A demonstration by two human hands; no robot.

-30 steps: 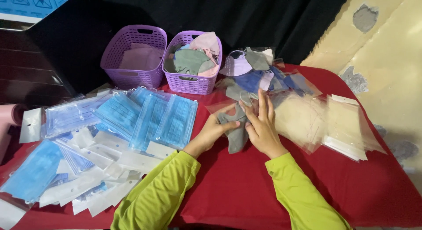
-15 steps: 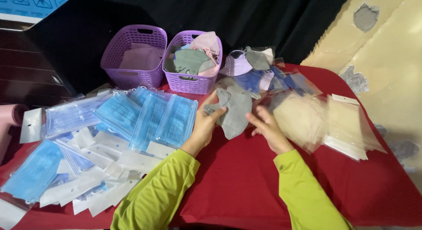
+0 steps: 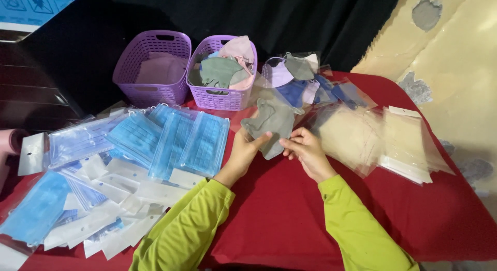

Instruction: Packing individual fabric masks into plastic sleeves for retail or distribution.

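Above the red tablecloth [image 3: 290,209], a folded grey fabric mask [image 3: 273,127] is pinched by the left hand [image 3: 242,153] and the right hand [image 3: 306,152], seemingly kept flat.

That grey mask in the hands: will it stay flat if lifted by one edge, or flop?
Likely floppy: the grey mask already bends and folds between the left hand and right hand. Probably very light, since fingertips alone carry it. It looks like soft fabric, so it should not slip easily, though its loose end may droop.
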